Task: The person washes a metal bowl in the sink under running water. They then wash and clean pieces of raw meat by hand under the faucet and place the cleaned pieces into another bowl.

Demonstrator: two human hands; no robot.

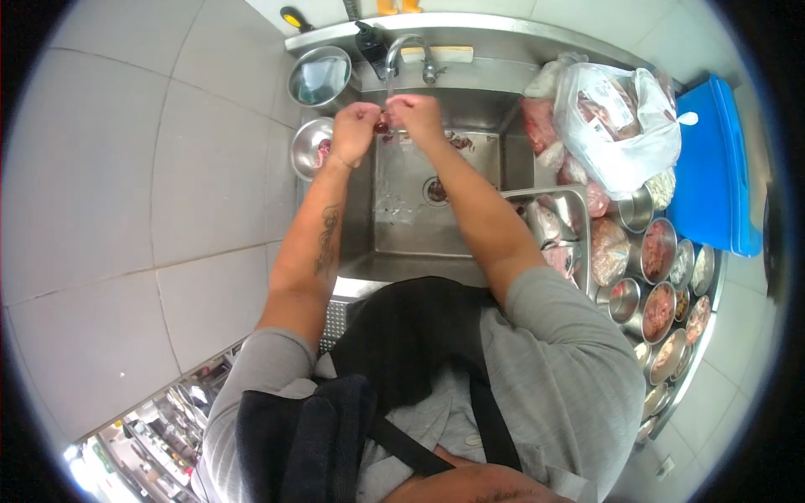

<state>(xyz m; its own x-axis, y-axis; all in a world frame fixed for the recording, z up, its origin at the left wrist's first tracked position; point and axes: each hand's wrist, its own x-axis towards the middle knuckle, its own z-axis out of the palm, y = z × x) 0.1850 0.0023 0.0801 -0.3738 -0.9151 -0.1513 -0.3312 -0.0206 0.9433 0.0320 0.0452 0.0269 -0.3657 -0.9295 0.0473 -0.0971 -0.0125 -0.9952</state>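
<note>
Meat (383, 127), a small dark red piece, is between our hands at the far side of the sink (402, 228), just below the tap (408, 39). We judge it light, with hardly any weight for the fingers to carry, and soft enough to bend and sag rather than keep its shape. Wet as it looks, it probably slides easily, and a thin edge could tear under a hard pull, so we do best to take hold at the thickest part, with the pads of the fingers and not the nails, and to keep the pressure even. Our left hand (356, 127) has its fingers closed on the near-left side of it; our right hand (411, 116) is beside it, fingers curled, and we cannot tell how firmly that one grips. Both hands are close together, the small gap between them filled partly by the piece. Its colour is a deep, almost maroon red, with a glossy highlight, and its outline looks uneven, though the fingers hide much of it. Dark scraps (459, 141) lie to the right in the sink, and a paler red chunk (324, 147) sits in the bowl (302, 159) on the left.
</note>
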